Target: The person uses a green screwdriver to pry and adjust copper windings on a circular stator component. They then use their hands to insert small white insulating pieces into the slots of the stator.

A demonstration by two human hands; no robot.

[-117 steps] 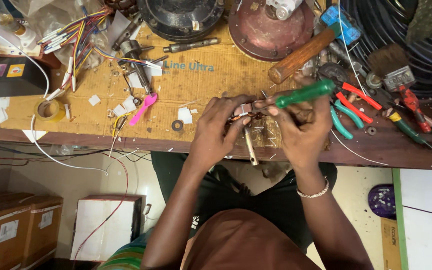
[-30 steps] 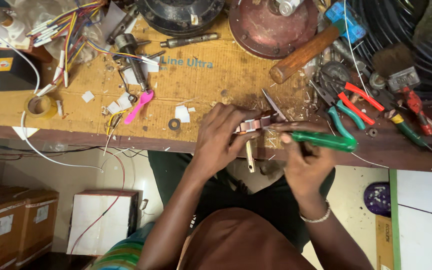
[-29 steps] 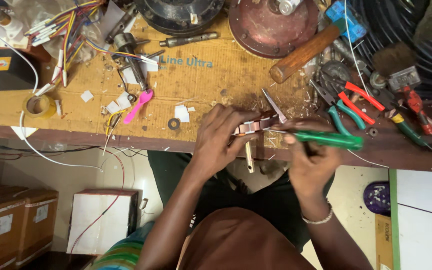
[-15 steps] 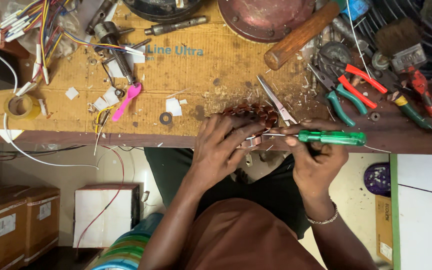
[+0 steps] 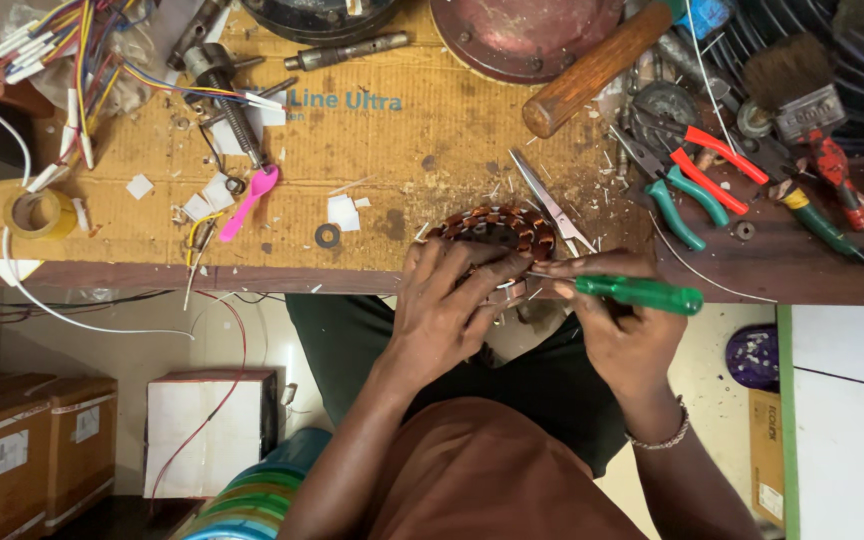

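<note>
A round copper-wound motor coil [image 5: 492,226] sits at the front edge of the cardboard-covered bench [image 5: 382,150]. My left hand [image 5: 447,305] clasps the coil's near side, fingers curled over it. My right hand [image 5: 624,330] grips a green-handled screwdriver [image 5: 637,293], held level with its thin tip pointing left into the coil by my left fingers. Small scissors [image 5: 550,203] lie just right of the coil.
Red and green pliers [image 5: 697,175], a wooden-handled hammer [image 5: 592,68] and a brush [image 5: 802,85] lie at the right. A pink spoon [image 5: 249,200], tape roll [image 5: 37,213] and coloured wires [image 5: 72,50] are at the left. Cardboard boxes [image 5: 27,450] stand on the floor.
My hands and the coil have drawn closer to the bench edge. The screwdriver has swung from pointing up-left to level, its tip now at the coil. The view has shifted downward.
</note>
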